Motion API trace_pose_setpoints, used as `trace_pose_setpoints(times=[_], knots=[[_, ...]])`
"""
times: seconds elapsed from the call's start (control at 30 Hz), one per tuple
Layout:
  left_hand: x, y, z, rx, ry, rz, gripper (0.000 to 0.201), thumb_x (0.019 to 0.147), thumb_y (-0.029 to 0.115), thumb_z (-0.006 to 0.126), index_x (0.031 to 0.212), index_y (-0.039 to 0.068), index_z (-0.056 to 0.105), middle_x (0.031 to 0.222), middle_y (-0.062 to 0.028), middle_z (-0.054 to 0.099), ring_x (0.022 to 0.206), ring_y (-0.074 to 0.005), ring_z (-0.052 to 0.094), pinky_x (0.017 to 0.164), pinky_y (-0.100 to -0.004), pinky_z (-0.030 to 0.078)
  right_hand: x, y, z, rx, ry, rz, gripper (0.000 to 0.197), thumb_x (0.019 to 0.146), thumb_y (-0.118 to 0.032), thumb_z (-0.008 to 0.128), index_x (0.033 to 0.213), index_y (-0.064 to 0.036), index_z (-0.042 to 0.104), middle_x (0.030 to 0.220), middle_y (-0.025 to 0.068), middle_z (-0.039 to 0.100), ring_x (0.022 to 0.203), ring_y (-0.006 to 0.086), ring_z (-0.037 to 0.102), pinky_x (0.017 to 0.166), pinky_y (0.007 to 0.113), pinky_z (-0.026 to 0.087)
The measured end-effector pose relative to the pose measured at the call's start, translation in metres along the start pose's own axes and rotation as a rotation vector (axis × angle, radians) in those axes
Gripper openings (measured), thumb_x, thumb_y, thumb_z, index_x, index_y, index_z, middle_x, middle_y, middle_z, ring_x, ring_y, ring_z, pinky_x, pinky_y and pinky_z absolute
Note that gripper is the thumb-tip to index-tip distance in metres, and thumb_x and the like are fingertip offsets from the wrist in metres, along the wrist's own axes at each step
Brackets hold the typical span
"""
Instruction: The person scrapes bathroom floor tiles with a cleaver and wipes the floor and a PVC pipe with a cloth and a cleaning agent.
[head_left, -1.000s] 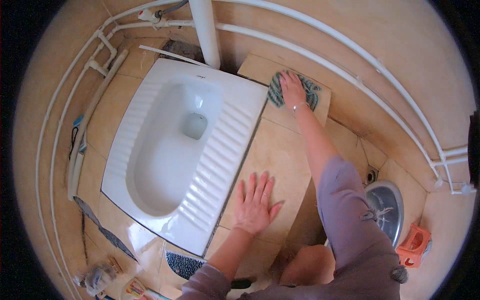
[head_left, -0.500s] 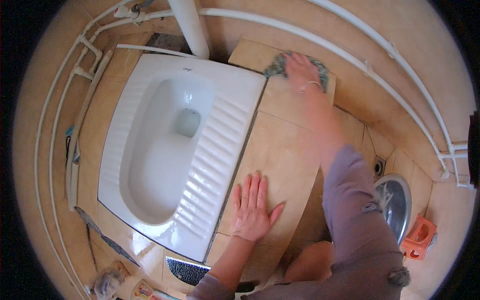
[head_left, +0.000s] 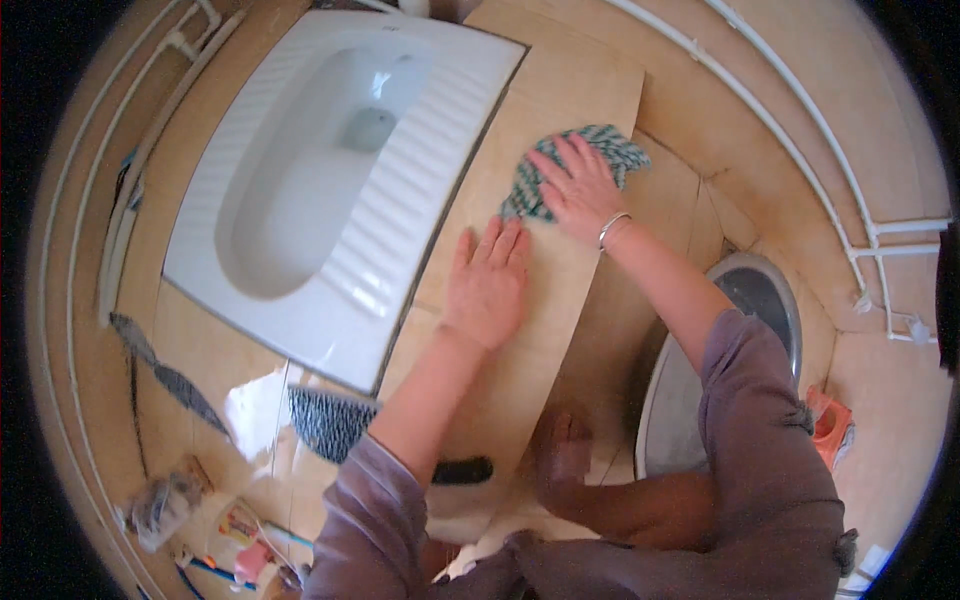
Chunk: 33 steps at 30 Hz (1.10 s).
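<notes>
My right hand (head_left: 583, 195), with a silver bangle at its wrist, presses flat on a green-and-white patterned cloth (head_left: 525, 190). Its fingers are spread over the cloth, which lies across the tan tiled ledge (head_left: 590, 55) and reaches the ledge's right edge. Just left and nearer, my left hand (head_left: 487, 285) rests palm down on the bare tile with fingers stretched out. Its fingertips are close to the cloth's near end; whether they touch it I cannot tell. Along the ledge's left side is a white squat toilet (head_left: 410, 190) with ribbed foot areas.
White pipes (head_left: 800, 110) run along the right wall. A large oval basin (head_left: 665, 420) stands on the lower floor at right, beside an orange plastic stool (head_left: 828, 430). A bare foot (head_left: 565, 450) shows below the ledge. Bags and small items (head_left: 165, 505) lie at lower left.
My right hand has drawn the cloth nearer along the ledge, close to my left hand. My left hand has stayed nearly in place, its fingers closer together. The view has shifted.
</notes>
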<state>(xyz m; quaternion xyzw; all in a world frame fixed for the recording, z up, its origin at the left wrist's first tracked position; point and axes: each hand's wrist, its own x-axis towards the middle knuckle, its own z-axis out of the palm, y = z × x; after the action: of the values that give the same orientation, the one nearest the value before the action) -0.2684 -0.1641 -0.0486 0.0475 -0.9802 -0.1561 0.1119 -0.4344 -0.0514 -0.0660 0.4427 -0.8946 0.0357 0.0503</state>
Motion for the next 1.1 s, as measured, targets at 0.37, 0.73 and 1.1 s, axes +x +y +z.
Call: trace_pose_setpoints(times=[0.37,0.73,1.1], knots=[[-0.199,0.015,-0.091,-0.025,0.093,-0.781,0.040,0.068,0.030,0.066,0.083,0.002,0.041,0.082,-0.0167,0.046,0.078,-0.0353,0.049,0.064,-0.0423,0.043,-0.027,-0.089,-0.052,0.288,-0.247,0.163,0.050,0.074,-0.040,0.047,0.118,-0.0147,0.046,0.128,0.0178,0.032,0.121,0.0312,0.025,0.098,0.045,0.021],[-0.260,0.016,-0.079,-0.137,0.364,-0.870,0.068,0.065,0.008,0.058,0.122,-0.003,0.023,0.103,-0.0254,0.044,0.081,-0.0352,0.053,0.068,-0.0387,0.046,-0.099,-0.161,-0.016,0.101,0.009,-0.009,0.045,0.085,-0.032,0.035,0.127,-0.0158,0.035,0.135,0.0124,0.026,0.123,0.0311,0.024,0.101,0.043,0.017],[-0.263,-0.027,-0.165,-1.300,0.887,-1.061,0.058,0.067,-0.004,0.053,0.121,-0.004,0.033,0.065,-0.0072,0.052,0.044,-0.0116,0.046,0.038,-0.0234,0.038,-0.210,-0.325,-0.044,0.456,-0.134,-0.575,0.043,0.084,-0.036,0.038,0.123,-0.0199,0.042,0.133,0.0080,0.031,0.124,0.0295,0.023,0.101,0.045,0.015]])
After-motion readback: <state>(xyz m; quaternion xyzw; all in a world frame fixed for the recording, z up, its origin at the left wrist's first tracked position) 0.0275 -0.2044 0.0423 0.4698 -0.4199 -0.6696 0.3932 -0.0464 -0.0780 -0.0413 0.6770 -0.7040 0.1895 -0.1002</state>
